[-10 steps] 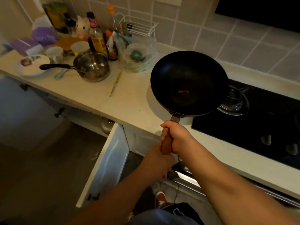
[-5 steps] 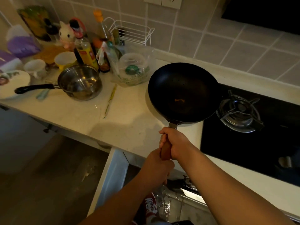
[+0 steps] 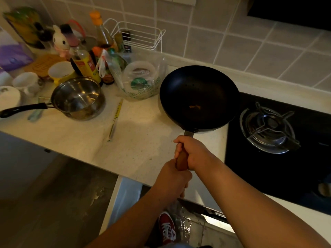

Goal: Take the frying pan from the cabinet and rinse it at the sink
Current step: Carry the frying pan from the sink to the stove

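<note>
A black frying pan (image 3: 198,97) with a wooden handle hangs over the white counter (image 3: 139,145), just left of the stove. A small orange scrap lies in its bowl. My right hand (image 3: 192,152) grips the upper part of the handle. My left hand (image 3: 172,183) is closed around the handle's lower end, right under the right hand. Below the counter, the white cabinet door (image 3: 121,199) stands open. No sink is in view.
A steel saucepan (image 3: 78,98) with a black handle sits left of the pan, among cups, bottles (image 3: 86,63) and a plastic bag (image 3: 143,79). A yellow chopstick (image 3: 115,119) lies on the counter. The black gas hob (image 3: 268,127) is at the right. A red shoe (image 3: 167,227) is on the floor.
The pan has drifted left, away from the burner and further over the counter. The view has shifted closer to the counter. Both hands keep their hold on the handle.
</note>
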{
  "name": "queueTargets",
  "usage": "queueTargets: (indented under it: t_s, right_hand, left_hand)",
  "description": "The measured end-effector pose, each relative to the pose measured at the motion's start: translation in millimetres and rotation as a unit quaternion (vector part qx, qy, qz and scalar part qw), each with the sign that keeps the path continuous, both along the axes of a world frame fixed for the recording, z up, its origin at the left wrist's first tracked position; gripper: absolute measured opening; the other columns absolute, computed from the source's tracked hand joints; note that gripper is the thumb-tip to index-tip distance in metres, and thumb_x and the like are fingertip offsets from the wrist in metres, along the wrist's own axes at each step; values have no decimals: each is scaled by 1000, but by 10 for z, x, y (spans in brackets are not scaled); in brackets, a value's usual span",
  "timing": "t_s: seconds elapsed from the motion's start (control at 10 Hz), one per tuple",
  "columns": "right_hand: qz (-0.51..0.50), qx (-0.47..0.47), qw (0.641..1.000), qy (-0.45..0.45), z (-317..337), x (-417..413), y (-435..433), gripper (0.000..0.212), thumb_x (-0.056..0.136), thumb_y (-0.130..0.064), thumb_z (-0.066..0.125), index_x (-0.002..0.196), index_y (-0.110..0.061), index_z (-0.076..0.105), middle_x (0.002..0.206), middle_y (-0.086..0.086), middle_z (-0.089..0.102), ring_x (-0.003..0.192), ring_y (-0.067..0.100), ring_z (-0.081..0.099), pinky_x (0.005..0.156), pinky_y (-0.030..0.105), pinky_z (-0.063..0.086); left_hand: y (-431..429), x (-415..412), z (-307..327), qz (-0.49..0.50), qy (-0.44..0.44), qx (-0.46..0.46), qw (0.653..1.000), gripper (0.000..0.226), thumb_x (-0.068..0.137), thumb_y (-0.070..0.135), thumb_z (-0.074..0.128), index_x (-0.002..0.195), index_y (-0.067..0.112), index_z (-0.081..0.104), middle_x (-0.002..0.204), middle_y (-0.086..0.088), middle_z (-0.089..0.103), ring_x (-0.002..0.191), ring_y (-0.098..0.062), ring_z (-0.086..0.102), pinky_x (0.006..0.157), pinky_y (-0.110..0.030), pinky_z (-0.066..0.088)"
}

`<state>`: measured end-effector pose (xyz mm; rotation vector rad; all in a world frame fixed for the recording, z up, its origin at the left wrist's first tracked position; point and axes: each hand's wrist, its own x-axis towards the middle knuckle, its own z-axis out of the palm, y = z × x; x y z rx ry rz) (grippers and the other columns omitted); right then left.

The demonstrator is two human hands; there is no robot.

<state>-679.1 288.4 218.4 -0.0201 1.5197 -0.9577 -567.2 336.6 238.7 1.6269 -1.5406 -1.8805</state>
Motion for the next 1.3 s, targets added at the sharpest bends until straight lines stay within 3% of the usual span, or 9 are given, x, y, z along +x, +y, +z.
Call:
queueTargets:
  t_s: [0.3, 0.6, 0.8, 1.0, 1.1, 1.2, 1.3]
  right_hand:
    - [-1, 3, 999, -39, 28, -104, -17, 30, 87, -9, 64, 57, -8, 56, 42, 5, 52, 36, 19, 51, 42, 24, 48]
    - [-17, -18, 997, -72, 62, -68, 58, 28, 88, -10, 63, 62, -8, 56, 44, 5, 53, 39, 18, 51, 42, 21, 49]
    - [-9, -11, 996, -89, 33, 6, 192, 28, 87, -13, 65, 60, -8, 57, 47, 6, 54, 39, 18, 52, 44, 22, 50]
    - [-4, -32, 996, -86, 23, 58, 278, 23, 86, -17, 68, 66, -6, 62, 49, 7, 60, 41, 19, 59, 47, 26, 53]
    - [-1, -48, 994, -100, 60, 47, 391, 21, 83, -24, 74, 86, -5, 67, 62, 9, 68, 54, 21, 67, 56, 33, 58]
    - [48, -73, 995, -47, 28, -4, 573, 38, 82, -35, 75, 105, -6, 67, 82, 9, 76, 78, 23, 75, 67, 35, 60]
    - [111, -87, 987, 83, 132, -80, 860, 34, 88, -44, 67, 107, -16, 67, 103, 5, 75, 92, 20, 73, 68, 30, 57]
  left_hand:
    - [-21, -52, 2, -14, 5, 0, 1000, 13, 82, 6, 58, 75, 15, 56, 40, 6, 52, 32, -7, 46, 39, -21, 42]
    - [0, -58, 152, -17, -3, 27, 999, 15, 90, 5, 56, 76, 9, 54, 55, -4, 53, 42, -16, 47, 48, -27, 41]
    - [153, 76, 133, -12, 23, 20, 999, 13, 88, 6, 59, 78, 12, 55, 53, -1, 54, 41, -12, 47, 45, -23, 41]
    - [186, 179, 127, 4, 59, 61, 996, 11, 93, 20, 59, 94, 9, 59, 57, -3, 61, 43, -15, 54, 45, -24, 42]
    - [233, 307, 77, 9, 108, 85, 990, 24, 92, 35, 61, 102, 13, 59, 59, -1, 65, 47, -15, 59, 45, -24, 46]
    - [294, 472, -66, 38, 130, 113, 984, 46, 88, 57, 57, 103, 13, 60, 63, -1, 68, 51, -15, 64, 46, -24, 49]
    - [421, 763, -263, 96, 70, 146, 982, 56, 84, 66, 50, 100, 14, 64, 60, -1, 70, 52, -17, 68, 48, -25, 52]
